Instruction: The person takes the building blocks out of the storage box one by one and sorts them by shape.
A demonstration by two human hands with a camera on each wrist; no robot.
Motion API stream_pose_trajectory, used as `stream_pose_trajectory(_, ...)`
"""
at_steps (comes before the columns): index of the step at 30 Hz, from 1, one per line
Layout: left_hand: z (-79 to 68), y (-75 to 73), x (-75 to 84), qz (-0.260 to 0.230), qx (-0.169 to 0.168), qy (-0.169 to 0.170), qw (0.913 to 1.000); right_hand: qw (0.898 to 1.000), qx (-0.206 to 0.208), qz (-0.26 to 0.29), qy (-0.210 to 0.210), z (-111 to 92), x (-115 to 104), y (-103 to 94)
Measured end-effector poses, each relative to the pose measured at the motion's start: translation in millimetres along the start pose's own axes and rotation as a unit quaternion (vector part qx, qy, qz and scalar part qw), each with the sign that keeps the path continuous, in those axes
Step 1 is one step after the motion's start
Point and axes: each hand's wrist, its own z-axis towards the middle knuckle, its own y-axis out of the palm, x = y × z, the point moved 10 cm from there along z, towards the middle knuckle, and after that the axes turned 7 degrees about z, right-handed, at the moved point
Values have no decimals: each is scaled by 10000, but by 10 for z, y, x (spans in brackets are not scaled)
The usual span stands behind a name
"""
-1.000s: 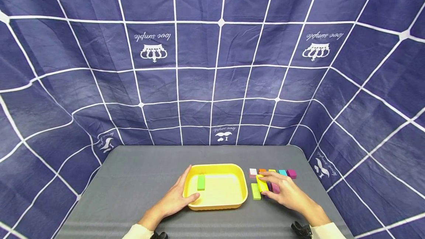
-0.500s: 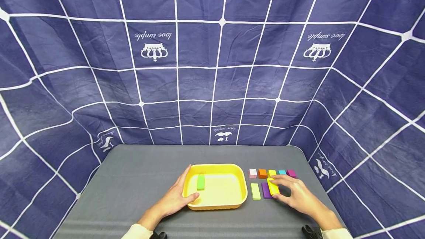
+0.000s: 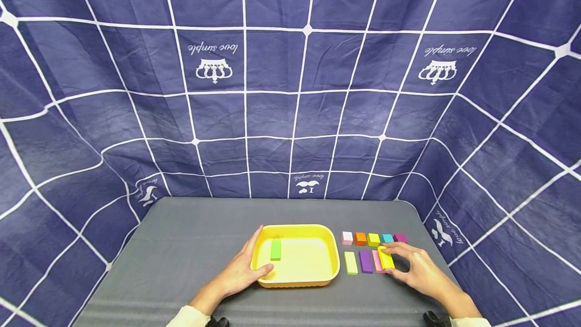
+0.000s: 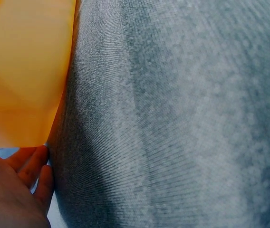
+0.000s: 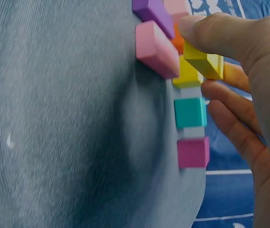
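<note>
My right hand [image 3: 419,271] pinches a yellow rectangular block [image 3: 387,259] between thumb and fingers. In the right wrist view this yellow block [image 5: 204,62] is raised above the table, near a pink block [image 5: 155,50]. From the head view it partly covers that pink block [image 3: 377,262]. My left hand [image 3: 237,272] holds the left side of a yellow plastic tray [image 3: 335,261], its thumb over the rim and its fingers along the outer wall. One green block [image 3: 276,250] lies inside the tray. Only part of the tray's wall [image 4: 25,71] shows in the left wrist view.
Right of the tray, light green [image 3: 351,263] and purple [image 3: 365,262] blocks lie in a row with the pink one. Behind them is a row of cubes: pale pink [image 3: 347,237], orange [image 3: 360,238], yellow [image 3: 373,239], teal [image 3: 387,238], magenta [image 3: 400,237]. A blue curtain [image 3: 272,115] surrounds the grey table [image 3: 181,236].
My right hand has carried the yellow block rightward, from beside the light green block past the purple one to the pink one. My left hand keeps its place on the tray.
</note>
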Motion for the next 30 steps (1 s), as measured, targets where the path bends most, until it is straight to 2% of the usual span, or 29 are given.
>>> stream_pose_trajectory(12,23,15,-33,62,85,-13,9999,9998,63,31,194,-169,196,-60)
stream_pose_trajectory(30,20,19,-31,25,83,-86,9999,9982,-317,185,480,-221,334,7)
